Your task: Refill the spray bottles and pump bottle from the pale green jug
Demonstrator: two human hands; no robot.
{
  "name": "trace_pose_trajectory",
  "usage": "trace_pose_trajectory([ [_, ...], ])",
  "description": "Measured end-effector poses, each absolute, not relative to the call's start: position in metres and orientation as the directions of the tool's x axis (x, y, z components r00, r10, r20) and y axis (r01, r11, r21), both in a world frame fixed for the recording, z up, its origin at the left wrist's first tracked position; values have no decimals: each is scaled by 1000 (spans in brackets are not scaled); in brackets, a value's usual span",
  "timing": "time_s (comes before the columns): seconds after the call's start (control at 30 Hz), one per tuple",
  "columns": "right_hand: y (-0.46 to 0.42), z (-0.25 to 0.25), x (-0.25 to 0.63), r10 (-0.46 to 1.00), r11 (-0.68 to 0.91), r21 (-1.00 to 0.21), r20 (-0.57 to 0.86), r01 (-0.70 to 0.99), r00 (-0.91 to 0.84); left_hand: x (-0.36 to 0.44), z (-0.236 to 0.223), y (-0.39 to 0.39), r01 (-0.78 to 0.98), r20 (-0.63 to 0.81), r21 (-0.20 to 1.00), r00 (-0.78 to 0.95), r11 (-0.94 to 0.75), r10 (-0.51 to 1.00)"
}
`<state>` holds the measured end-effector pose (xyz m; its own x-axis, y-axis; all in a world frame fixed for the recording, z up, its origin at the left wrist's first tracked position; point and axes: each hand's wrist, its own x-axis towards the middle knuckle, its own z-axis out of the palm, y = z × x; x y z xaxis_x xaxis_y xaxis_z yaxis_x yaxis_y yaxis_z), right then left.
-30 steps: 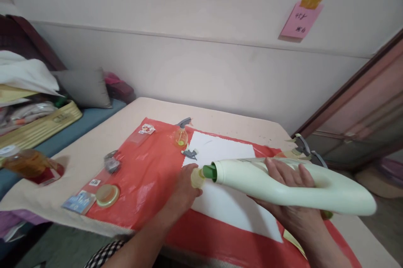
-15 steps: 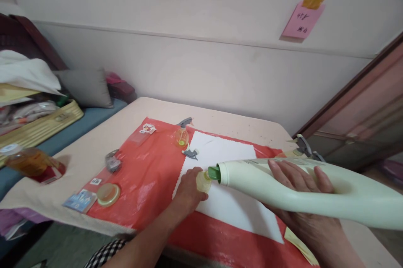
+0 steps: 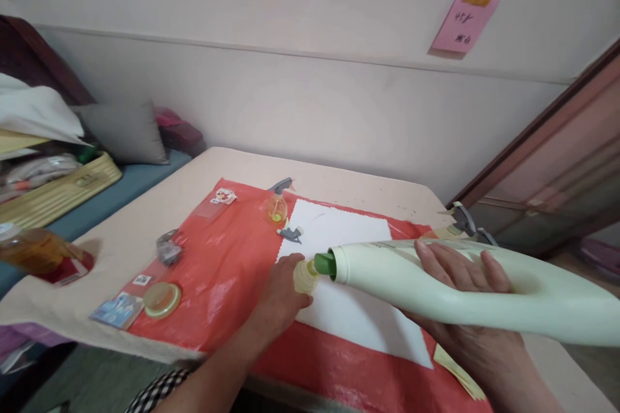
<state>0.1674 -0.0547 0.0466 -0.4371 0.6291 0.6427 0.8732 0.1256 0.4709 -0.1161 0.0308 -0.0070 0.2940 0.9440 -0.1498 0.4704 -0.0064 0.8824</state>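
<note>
My right hand (image 3: 460, 277) is wrapped round a large pale green jug-like bottle (image 3: 402, 284), tipped nearly level with its mouth to the left. The green spout (image 3: 325, 264) meets the neck of a small clear yellowish bottle (image 3: 305, 277), which my left hand (image 3: 285, 290) grips from the left side. Whether liquid flows between them I cannot tell. Beneath both bottles lies a white sheet (image 3: 339, 232). A grey spray trigger head (image 3: 290, 234) rests at the sheet's upper left edge. Just beyond stands a small spray bottle (image 3: 277, 206) with its grey head on and some yellow liquid inside.
Red plastic sheeting (image 3: 217, 258) covers much of the table (image 3: 329, 170). At left are a round lid (image 3: 162, 300), a blue packet (image 3: 116, 311) and a large bottle of amber liquid (image 3: 46, 254). More grey spray heads (image 3: 465, 219) sit at the right, and a yellow cloth (image 3: 458, 371) lies nearer.
The whole view has shifted slightly. Both hands keep their grip, and the spout stays at the small bottle's neck, with the small bottle a little further left in the picture.
</note>
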Motion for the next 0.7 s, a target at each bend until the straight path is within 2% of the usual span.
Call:
trace_pose_trajectory([
  [0.2, -54, 47, 172, 596, 137, 497, 650, 857, -472, -116, -3, 29, 529, -203, 849, 305, 12, 931],
  [0.7, -62, 52, 156, 697, 123, 320, 646, 939, -311, -118, -6, 30, 555, -211, 832, 311, 3, 927],
])
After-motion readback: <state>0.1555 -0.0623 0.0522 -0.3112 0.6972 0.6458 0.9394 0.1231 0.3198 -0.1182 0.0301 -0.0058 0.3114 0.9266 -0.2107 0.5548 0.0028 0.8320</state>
